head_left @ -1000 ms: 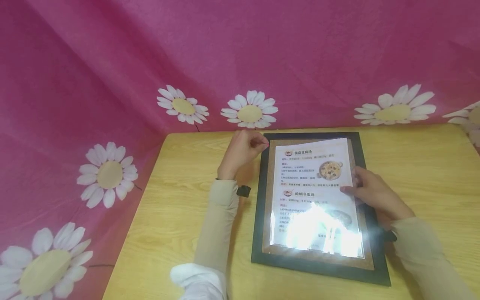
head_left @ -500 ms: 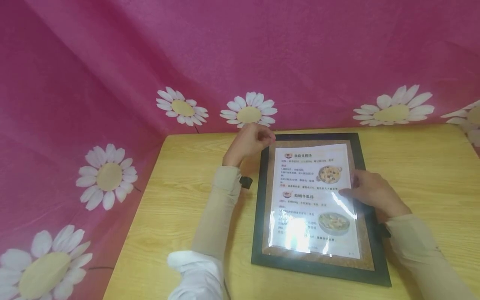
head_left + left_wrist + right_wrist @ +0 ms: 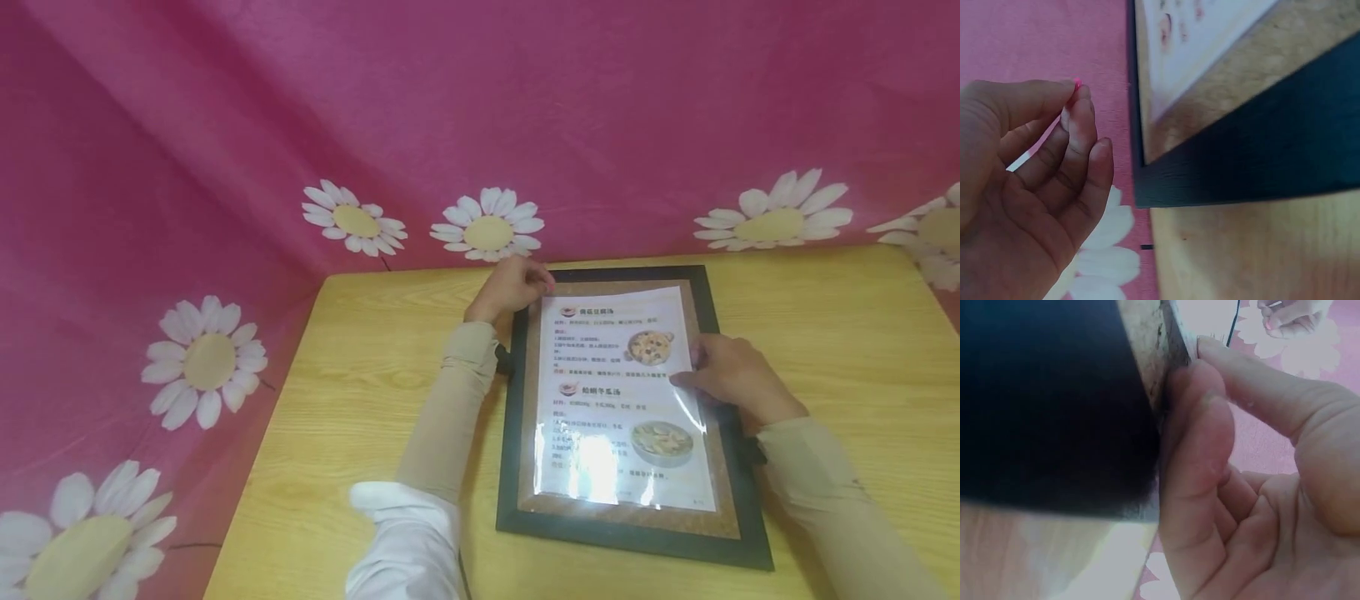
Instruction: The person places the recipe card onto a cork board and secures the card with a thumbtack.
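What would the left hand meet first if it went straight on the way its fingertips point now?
Probably the upper left corner of the black-framed board, judging by the head view; the left hand might pass above it, as its height is unclear.

We see a black-bordered brown board [image 3: 637,514], white printed sheet [image 3: 611,400], yellow wood-grained table [image 3: 360,400], pink daisy-patterned cloth [image 3: 450,108]

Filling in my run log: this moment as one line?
left hand: pinches small pink object | right hand: holds printed sheet by right edge | sheet: over framed corkboard
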Demonstrator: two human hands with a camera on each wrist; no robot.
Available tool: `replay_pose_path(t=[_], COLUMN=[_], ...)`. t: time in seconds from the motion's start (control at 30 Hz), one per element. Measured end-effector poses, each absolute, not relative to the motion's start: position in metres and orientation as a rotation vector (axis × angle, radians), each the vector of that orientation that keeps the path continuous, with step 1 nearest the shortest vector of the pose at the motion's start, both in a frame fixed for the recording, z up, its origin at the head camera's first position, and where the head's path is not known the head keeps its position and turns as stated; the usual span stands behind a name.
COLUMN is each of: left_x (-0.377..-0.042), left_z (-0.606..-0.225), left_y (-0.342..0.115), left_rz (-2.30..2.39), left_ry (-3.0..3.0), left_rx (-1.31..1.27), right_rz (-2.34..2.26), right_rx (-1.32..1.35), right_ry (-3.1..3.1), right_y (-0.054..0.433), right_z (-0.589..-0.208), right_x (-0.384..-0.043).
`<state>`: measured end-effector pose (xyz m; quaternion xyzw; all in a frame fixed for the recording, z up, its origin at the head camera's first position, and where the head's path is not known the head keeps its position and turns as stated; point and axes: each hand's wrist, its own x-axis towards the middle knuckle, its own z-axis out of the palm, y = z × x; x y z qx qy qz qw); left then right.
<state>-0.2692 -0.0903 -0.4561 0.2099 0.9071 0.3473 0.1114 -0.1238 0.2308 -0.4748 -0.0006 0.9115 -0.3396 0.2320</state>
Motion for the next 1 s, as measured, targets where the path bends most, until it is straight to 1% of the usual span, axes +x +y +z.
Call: replay_pose_path(t=[0.43, 0.57, 0.8, 1.0], left_x=[-0.274, -0.274, -0.275, -0.275], left_z=[-0.473, -0.474, -0.475, -0.474], left_y=[-0.086, -0.085, -0.084, -0.083], left_rz=[1.009, 1.004, 0.979, 0.978], left_ry=[2.685, 2.67, 2.636, 2.608], left_rx=[0.451, 0.425, 0.453, 0.405], right_rz=[-0.854, -0.849, -0.923, -1.031], right_rx=[0.033, 0.004, 0.004, -0.057], right_ry=[2.576, 2.625, 2.571, 2.492], right_y=[0.233, 0.246, 0.274, 0.279], right_z=[-0.471, -0.472, -0.479, -0.485], right_x=[-0.12, -0.116, -0.104, -0.098])
